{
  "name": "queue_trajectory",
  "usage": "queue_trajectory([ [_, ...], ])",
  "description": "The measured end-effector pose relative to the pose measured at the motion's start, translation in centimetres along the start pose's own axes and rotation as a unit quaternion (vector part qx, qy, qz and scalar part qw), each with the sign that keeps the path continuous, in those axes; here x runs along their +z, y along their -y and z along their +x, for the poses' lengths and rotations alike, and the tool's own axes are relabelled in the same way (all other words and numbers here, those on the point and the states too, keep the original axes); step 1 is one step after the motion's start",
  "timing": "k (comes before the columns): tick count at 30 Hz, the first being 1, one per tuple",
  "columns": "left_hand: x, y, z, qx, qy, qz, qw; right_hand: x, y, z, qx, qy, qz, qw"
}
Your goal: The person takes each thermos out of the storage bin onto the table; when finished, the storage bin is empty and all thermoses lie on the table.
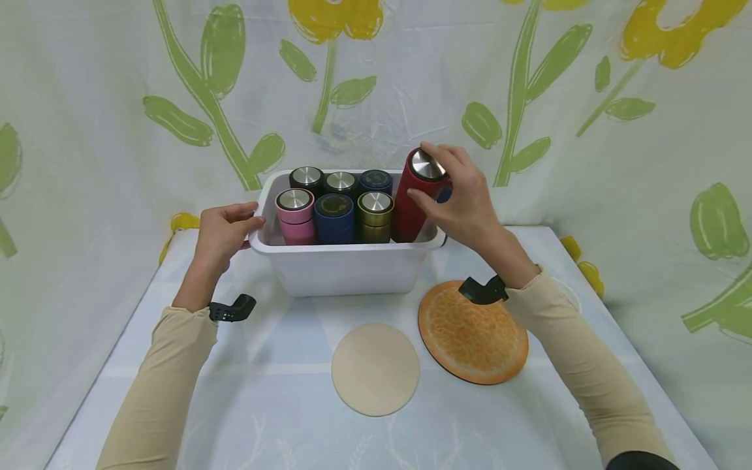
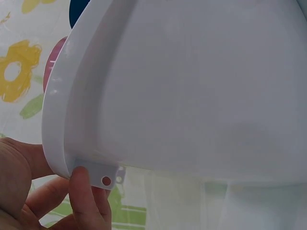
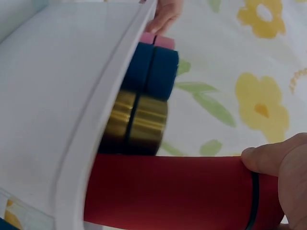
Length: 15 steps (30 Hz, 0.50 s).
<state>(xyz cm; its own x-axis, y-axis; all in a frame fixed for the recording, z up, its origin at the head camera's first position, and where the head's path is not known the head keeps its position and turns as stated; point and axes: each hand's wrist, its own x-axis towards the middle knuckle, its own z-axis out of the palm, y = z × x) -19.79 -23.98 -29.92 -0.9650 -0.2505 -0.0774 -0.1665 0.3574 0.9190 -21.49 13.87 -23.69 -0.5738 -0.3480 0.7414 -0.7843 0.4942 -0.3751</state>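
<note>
My right hand [image 1: 464, 189] pinches a red thermos [image 1: 409, 207] near its silver lid. The thermos leans slightly, rising above the others, with its lower part inside the right end of a white plastic bin [image 1: 346, 269]. At the bin's left end, my left hand [image 1: 223, 235] grips the rim; the left wrist view shows its fingers [image 2: 82, 187] at a tab below that rim. Beside the red thermos stand a gold thermos [image 1: 376, 215], a blue thermos [image 1: 334, 219] and a pink thermos [image 1: 296, 222] in the front row. Behind them are several dark ones, partly hidden.
In front of the bin, a pale round disc [image 1: 376, 370] lies on the table [image 1: 264, 405]. To its right is a larger bread-patterned round mat [image 1: 470, 336], partly under the right wrist's black camera mount [image 1: 483, 291]. A flowered curtain [image 1: 411, 78] hangs close behind the bin.
</note>
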Motion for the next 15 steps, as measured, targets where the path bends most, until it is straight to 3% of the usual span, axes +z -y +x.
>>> queue_trajectory([
  [6, 0.0, 0.1, 0.0, -0.001, 0.000, 0.000, 1.0000, -1.0, 1.0, 0.1, -0.004, -0.009, 0.002, 0.9999],
  [15, -0.1, 0.2, 0.2, 0.005, 0.000, -0.004, 1.0000, -2.6, 2.2, -0.1, -0.073, -0.040, -0.028, 0.9961],
])
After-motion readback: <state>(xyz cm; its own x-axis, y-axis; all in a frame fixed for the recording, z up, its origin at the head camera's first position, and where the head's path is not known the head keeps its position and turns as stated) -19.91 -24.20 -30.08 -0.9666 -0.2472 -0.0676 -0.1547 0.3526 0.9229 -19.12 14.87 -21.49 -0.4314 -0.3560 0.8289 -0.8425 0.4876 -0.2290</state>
